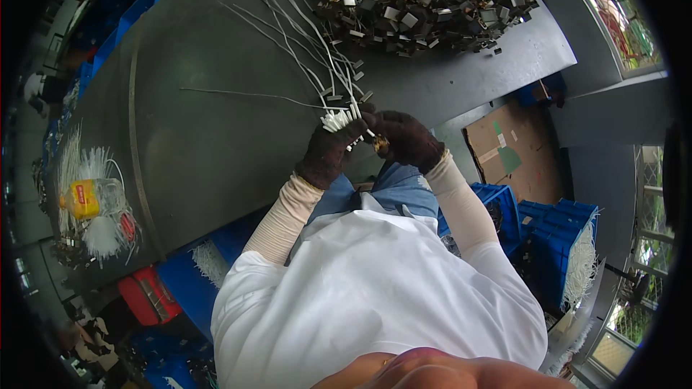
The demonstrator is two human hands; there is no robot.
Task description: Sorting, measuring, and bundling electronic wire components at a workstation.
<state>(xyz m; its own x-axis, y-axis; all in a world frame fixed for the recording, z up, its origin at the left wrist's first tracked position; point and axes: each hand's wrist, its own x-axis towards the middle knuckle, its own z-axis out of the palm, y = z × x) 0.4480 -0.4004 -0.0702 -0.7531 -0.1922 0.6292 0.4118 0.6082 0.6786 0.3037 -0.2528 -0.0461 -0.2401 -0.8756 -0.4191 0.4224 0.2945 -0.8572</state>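
Note:
Both my hands wear dark gloves and meet over the table's near edge. My left hand [329, 153] is closed round a bunch of white wires [335, 121] whose pale ends stick out of the fist. Long strands of it fan out over the table, with small dark metal pieces [358, 75] among them. My right hand [409, 138] is closed beside the left, its fingertips touching the bunch. A brass-coloured piece [380, 144] shows at the right hand's fingers; whether they grip it or a wire is hidden.
A large pile of dark metal blocks with wires [425, 11] covers the far right of the grey table [209, 144]. At far left lie a yellow-labelled bottle [85, 199] and wire bundles [108, 238]. Blue crates [551, 245] stand at right; a red container [149, 297] is below left.

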